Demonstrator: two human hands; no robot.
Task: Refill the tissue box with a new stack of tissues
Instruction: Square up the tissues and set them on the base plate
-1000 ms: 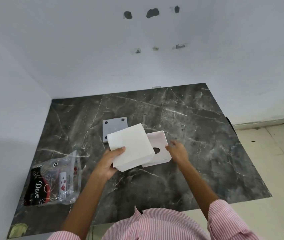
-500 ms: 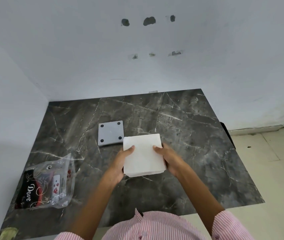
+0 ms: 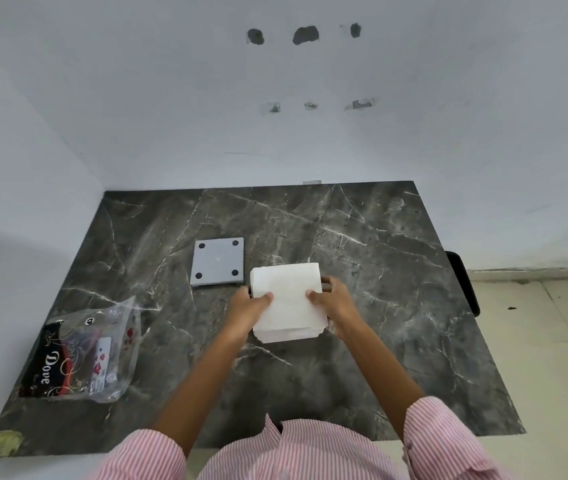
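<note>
Both our hands, left hand and right hand, grasp the thick white square stack of tissues by its sides over the dark marble table. Just beyond lies a flat grey square lid.

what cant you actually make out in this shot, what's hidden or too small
Head view, the only one:
- Tissue box: almost wholly hidden under the tissue stack; only dark slivers show at its sides, so whether the stack is inside is unclear.
- Fingers of the left hand and right hand: curl out of sight beside the stack.
- Plastic packet: small print too tiny to read.
- Grey base plate: its underside is unseen.
</note>
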